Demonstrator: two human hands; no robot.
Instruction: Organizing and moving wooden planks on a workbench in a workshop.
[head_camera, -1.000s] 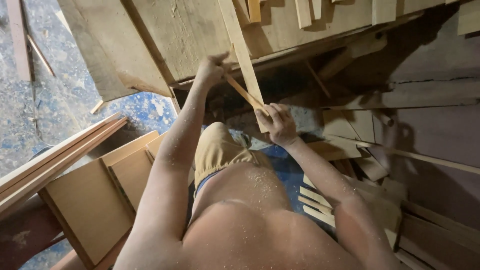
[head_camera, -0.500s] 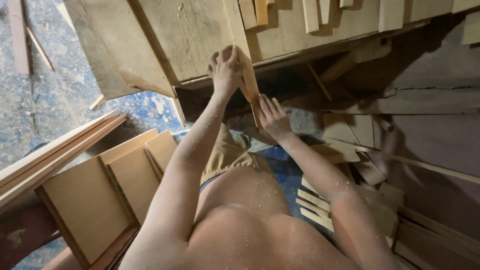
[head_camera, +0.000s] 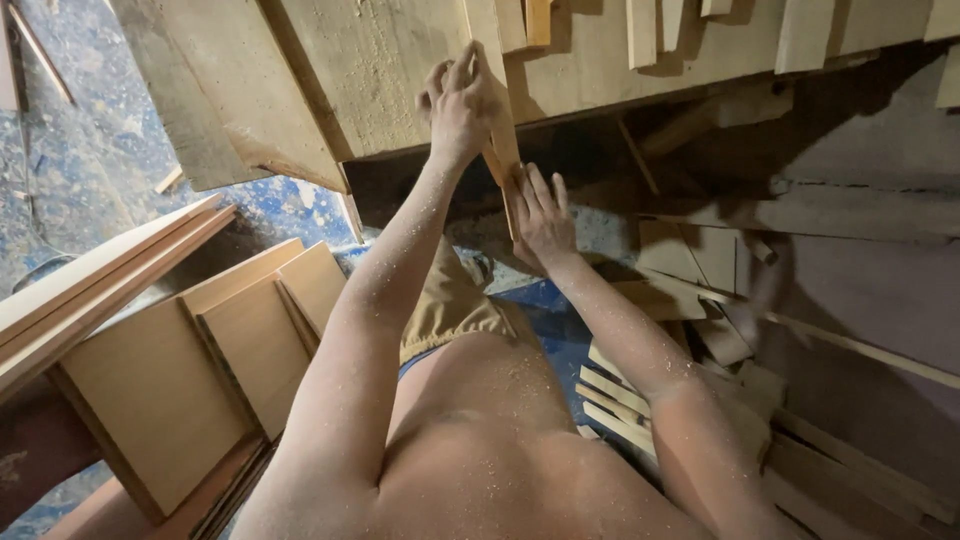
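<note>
My left hand (head_camera: 462, 108) is raised and closed around a thin wooden strip (head_camera: 500, 150) near its upper part, against the edge of a large plywood workbench top (head_camera: 380, 60). My right hand (head_camera: 540, 215) sits lower, its fingers spread flat against the lower end of the same strip. The strip stands nearly upright along the bench edge. Sawdust covers both forearms.
Several flat board panels (head_camera: 200, 350) lie stacked at the lower left beside long battens (head_camera: 100, 280). Short wood slats (head_camera: 620, 400) and scrap pieces are piled at the lower right. More strips (head_camera: 640, 30) rest on the bench top. The floor is blue and dusty (head_camera: 80, 150).
Both hands have moved up toward the bench edge. The strip has turned from slanted to nearly upright, and my right hand has opened from a grip to flat fingers on it.
</note>
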